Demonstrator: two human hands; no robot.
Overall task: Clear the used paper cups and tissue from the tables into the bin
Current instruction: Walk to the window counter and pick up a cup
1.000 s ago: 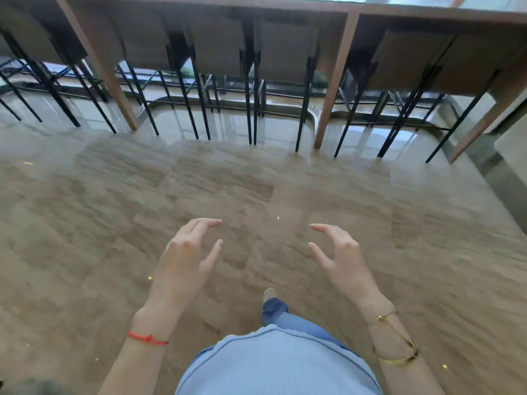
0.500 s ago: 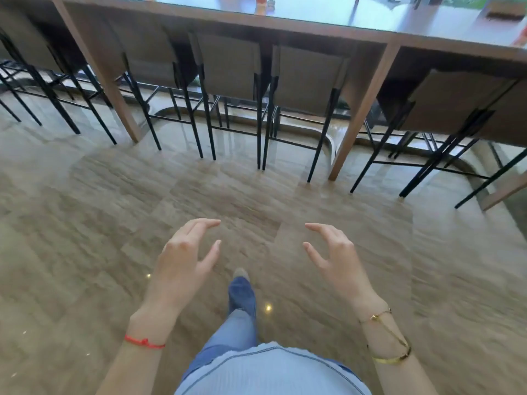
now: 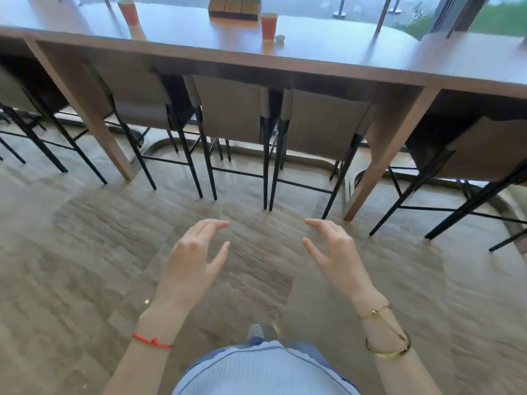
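Note:
Two orange paper cups stand on a long wooden table (image 3: pixel 328 64) ahead: one cup (image 3: pixel 129 12) at the far left, the other cup (image 3: pixel 269 26) near the middle. A small pale object (image 3: pixel 280 39), too blurred to identify, sits just right of the middle cup. My left hand (image 3: pixel 194 258) and my right hand (image 3: pixel 336 255) hover over the floor, well short of the table, fingers spread and holding nothing. No bin is in view.
Several tall stools with black metal legs (image 3: pixel 231 109) are tucked under the table between me and the cups. A wooden box (image 3: pixel 234 8) sits at the table's back. Polished stone floor (image 3: pixel 85 252) spreads around me. Windows (image 3: pixel 356 7) run behind the table.
The view has tilted up and moved closer to the table, bringing its top and the cups into sight. Both hands keep the same spread pose.

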